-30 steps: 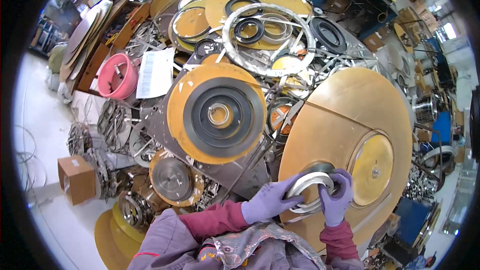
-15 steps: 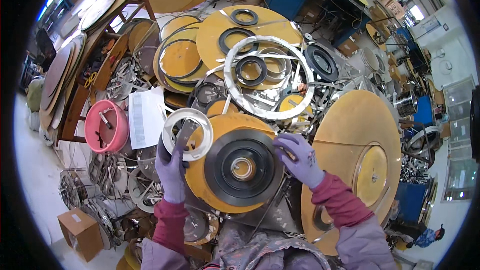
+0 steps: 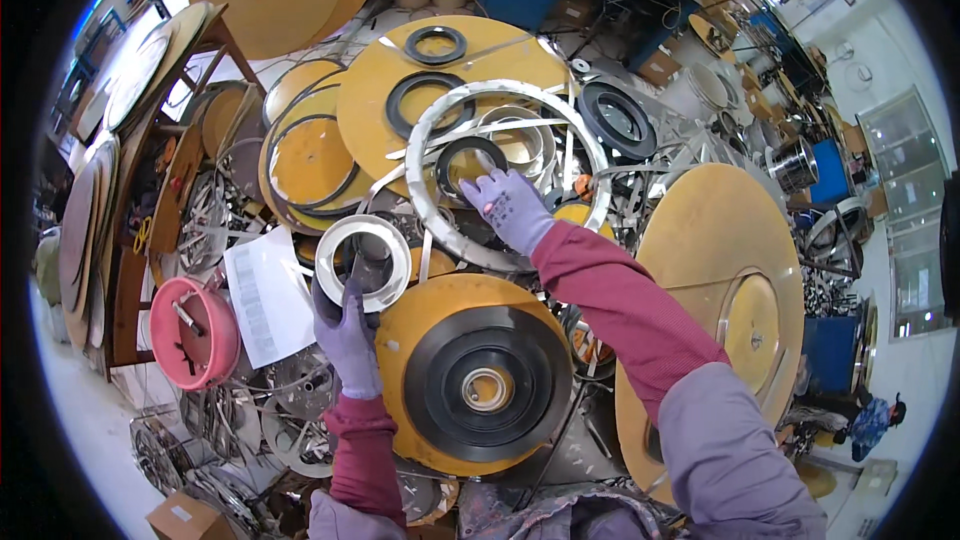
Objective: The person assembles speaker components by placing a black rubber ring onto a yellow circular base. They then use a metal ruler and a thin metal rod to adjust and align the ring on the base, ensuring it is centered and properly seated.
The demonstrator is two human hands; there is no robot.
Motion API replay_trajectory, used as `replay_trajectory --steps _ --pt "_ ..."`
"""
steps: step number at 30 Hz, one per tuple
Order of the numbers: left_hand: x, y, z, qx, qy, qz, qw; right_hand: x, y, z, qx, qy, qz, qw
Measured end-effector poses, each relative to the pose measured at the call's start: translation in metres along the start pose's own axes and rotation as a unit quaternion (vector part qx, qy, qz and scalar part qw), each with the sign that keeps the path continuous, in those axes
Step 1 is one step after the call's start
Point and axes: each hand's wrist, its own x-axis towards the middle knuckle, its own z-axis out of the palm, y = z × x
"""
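My left hand (image 3: 350, 340) grips a white flanged ring (image 3: 398, 265) by its lower edge, thumb and fingers on either side of the rim. My right hand (image 3: 512, 208) is stretched forward over a large white-wrapped ring (image 3: 432, 135). Its fingers are apart at the lower right edge of a small black ring (image 3: 452, 160) that lies within the large one; whether they touch it is hard to see. Between my forearms sits a black stepped disc (image 3: 430, 380) on a yellow round plate (image 3: 450, 290), with a small pale ring (image 3: 485, 406) at its centre.
A pink basin (image 3: 165, 345) with tools inside and a printed sheet (image 3: 265, 295) are at the left. A large yellow disc (image 3: 690, 230) leans at the right. Behind are more black rings (image 3: 617, 118), a broad yellow disc (image 3: 370, 90) and tangled metal strips.
My right hand has left the black disc's right edge and reached forward and left to the small black ring. My left hand still holds the white ring. The view has shifted.
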Motion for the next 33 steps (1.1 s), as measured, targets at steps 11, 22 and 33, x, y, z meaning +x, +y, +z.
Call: replay_trajectory --steps 11,22,33 --pt "0.031 0.006 0.058 0.000 -0.093 0.004 0.996 -0.067 0.085 0.034 0.417 0.215 0.253 0.846" --pt "0.070 -0.003 0.111 0.172 -0.137 0.132 0.966 -0.146 0.115 0.025 0.434 0.253 0.358 0.787" --pt "0.082 -0.005 0.114 0.363 -0.192 0.246 0.878 -0.192 0.133 0.025 0.397 0.186 0.367 0.820"
